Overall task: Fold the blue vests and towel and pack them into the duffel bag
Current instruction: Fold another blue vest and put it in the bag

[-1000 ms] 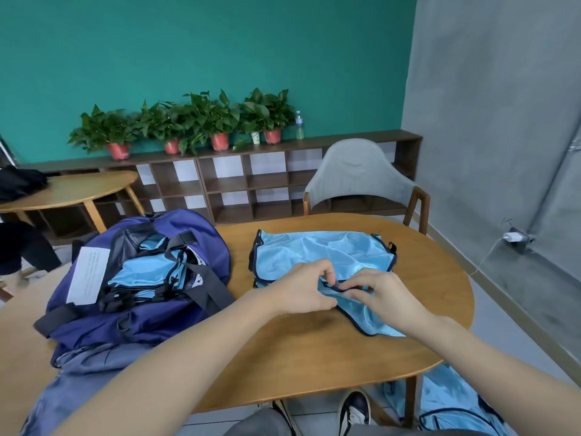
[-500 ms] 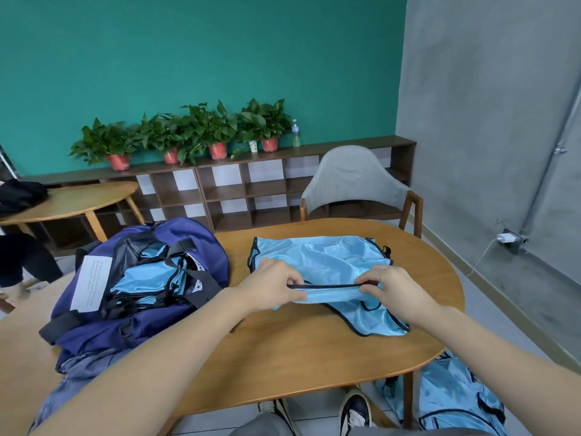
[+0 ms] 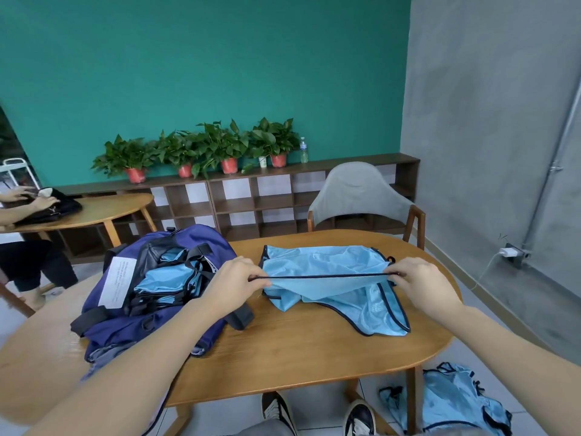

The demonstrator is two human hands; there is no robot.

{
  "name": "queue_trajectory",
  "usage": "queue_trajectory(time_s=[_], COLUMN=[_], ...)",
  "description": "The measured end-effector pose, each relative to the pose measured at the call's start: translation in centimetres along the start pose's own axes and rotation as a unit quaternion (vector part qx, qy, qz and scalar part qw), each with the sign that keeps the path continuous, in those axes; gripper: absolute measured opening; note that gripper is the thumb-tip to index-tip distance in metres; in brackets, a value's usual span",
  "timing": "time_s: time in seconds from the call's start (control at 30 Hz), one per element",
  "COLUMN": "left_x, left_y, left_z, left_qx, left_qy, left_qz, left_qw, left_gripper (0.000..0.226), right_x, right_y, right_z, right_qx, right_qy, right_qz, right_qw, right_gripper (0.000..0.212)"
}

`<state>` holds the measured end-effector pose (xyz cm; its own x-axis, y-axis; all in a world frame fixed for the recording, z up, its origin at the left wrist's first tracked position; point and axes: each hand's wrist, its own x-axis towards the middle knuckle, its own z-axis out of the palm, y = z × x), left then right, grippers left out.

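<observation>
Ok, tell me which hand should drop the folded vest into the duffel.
Probably the left hand: it pinches the vest edge right beside the open duffel bag; the right hand holds the far end.

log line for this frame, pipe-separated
step: folding vest | left hand: pinching hem | right hand: pinching hem, stretched taut | duffel bag: open, vests inside

Bare table (image 3: pixel 298 347) near vest (image 3: pixel 330 265); duffel bag (image 3: pixel 163 278) blocks left.

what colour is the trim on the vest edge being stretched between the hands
Dark navy, nearly black, edging the light blue vest. It shows in the head view.
</observation>
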<state>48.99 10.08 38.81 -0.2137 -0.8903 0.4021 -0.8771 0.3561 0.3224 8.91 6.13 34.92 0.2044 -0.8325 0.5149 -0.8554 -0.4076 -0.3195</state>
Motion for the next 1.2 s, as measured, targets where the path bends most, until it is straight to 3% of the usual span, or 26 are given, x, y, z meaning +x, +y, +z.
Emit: queue_trajectory(time_s=[0.1,0.17,0.23,0.33,0.4,0.6,0.77,1.03,1.2], left_x=[-2.7,-5.1,-7.7,-10.2,-10.7,-8.2,-3.4,4.1,6.0], left_y=[-0.2,-0.5,-0.9,-1.2,-1.1,-0.5,0.6,-0.5,-2.3], left_z=[0.6,1.8,3.6,5.8,6.3,6.6,8.5,13.0,14.4], left_qx=[0.015,0.047,0.089,0.109,0.11,0.091,0.048,0.079,0.093], left_qy=[0.021,-0.002,-0.048,-0.127,-0.141,-0.089,-0.045,-0.082,-0.1], left_qz=[0.013,0.032,0.068,0.083,0.073,0.055,0.035,0.08,0.104], left_qw=[1.0,0.998,0.993,0.982,0.981,0.99,0.997,0.99,0.985], left_gripper=[0.015,0.015,0.02,0.032,0.035,0.033,0.027,0.036,0.034], right_x=[-1.7,-3.6,-6.0,-8.8,-9.6,-7.6,-3.7,2.9,5.1], right_y=[0.2,0.8,1.6,2.0,1.8,-0.9,-2.7,-5.1,-6.0], right_z=[-0.3,0.3,1.4,2.8,3.2,3.0,4.8,11.1,13.3], right_qx=[-0.039,-0.066,-0.09,-0.088,-0.087,-0.091,-0.046,0.021,0.016], right_qy=[0.035,0.019,-0.028,-0.158,-0.205,-0.157,-0.173,-0.183,-0.219], right_qz=[-0.069,-0.121,-0.148,-0.118,-0.1,-0.057,-0.048,-0.064,-0.064], right_qw=[0.996,0.99,0.984,0.976,0.97,0.982,0.983,0.981,0.974], right_gripper=[0.02,0.028,0.035,0.032,0.034,0.032,0.031,0.025,0.034])
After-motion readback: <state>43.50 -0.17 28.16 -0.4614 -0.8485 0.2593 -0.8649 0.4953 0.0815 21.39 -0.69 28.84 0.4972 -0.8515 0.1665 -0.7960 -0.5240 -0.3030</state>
